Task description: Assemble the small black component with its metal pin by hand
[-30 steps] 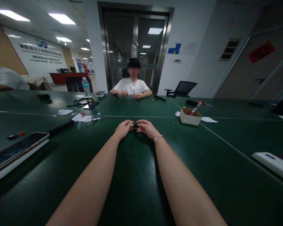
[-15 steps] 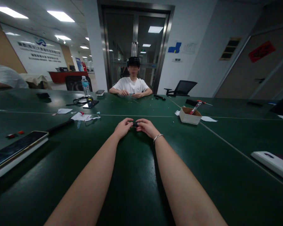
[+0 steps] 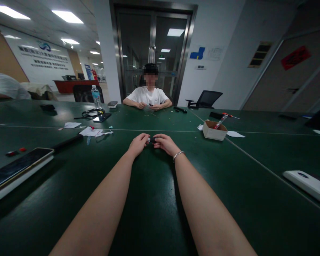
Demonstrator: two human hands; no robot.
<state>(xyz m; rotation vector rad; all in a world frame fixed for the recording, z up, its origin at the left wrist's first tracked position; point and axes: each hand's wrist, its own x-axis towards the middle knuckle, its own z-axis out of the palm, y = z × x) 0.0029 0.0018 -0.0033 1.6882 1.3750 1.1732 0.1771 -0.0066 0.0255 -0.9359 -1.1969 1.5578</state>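
Observation:
In the middle of the green table (image 3: pixel 154 185), a small black object with a shiny silvery part at its left end (image 3: pixel 151 140) sits between my two hands. My left hand (image 3: pixel 138 145) has its fingers closed at the silvery left end. Fingertips and thumb of my right hand (image 3: pixel 165 143) pinch the black right end. The object resembles a USB stick, but it is too small to be certain. My fingers hide both its ends. A silver bangle (image 3: pixel 178 156) circles my right wrist.
To the left lie a phone on a white box (image 3: pixel 21 170), paper scraps (image 3: pixel 91 132) and a coiled black cable (image 3: pixel 92 113). An open carton (image 3: pixel 214 132) and a white power strip (image 3: pixel 308 183) lie right. Across the table sits a person in a white shirt (image 3: pixel 149 96).
A silvery part now shows at the object's left end, where it looked dark before. My hands have barely moved. The person opposite now has a small dark thing showing at the fingers.

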